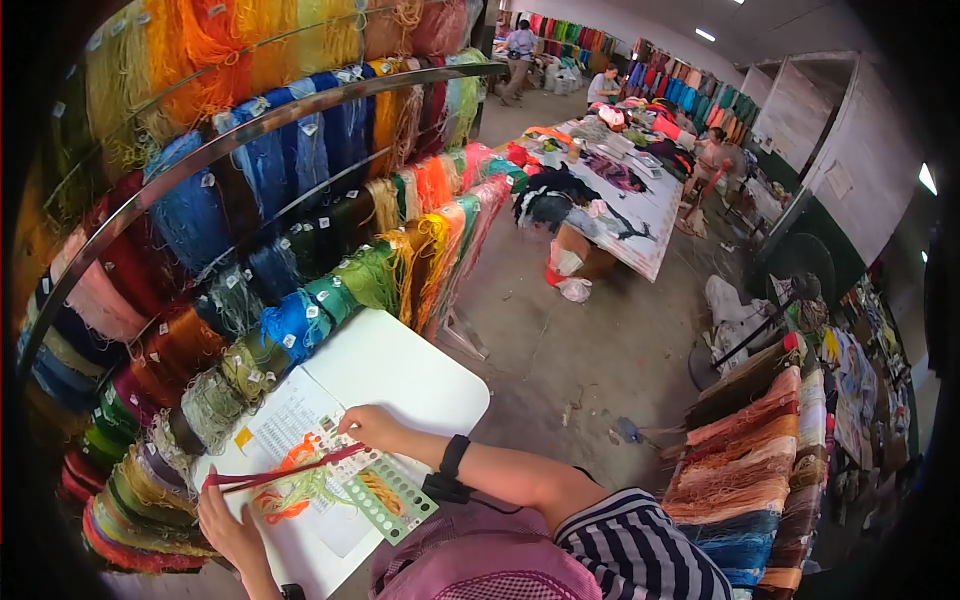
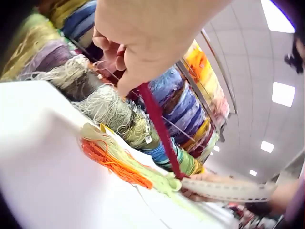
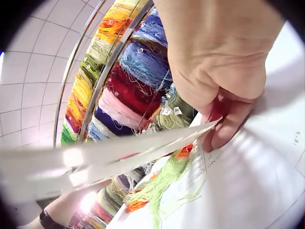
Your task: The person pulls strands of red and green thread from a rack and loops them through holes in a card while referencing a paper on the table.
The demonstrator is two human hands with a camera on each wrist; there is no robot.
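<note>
A taut strand of dark red thread (image 2: pixel 157 124) stretches between the two hands. Its far-left end is gripped by my left hand (image 1: pixel 232 535), thumb against curled fingers. My right hand (image 1: pixel 375 428) pinches the other end at the edge of a pale green card (image 1: pixel 415 510) with rows of punched holes. In the right wrist view the card shows edge-on, with red thread at the fingertips. Below the strand, orange thread (image 2: pixel 114 167) and light green thread (image 2: pixel 164 183) lie in loose bunches on printed paper over a white board (image 1: pixel 420 375).
Racks of coloured thread hanks (image 1: pixel 290 140) curve along the left, behind a metal rail (image 1: pixel 200 160). Another thread rack (image 1: pixel 740 450) stands at the right. Farther off are a long cluttered table (image 1: pixel 640 235) and several people.
</note>
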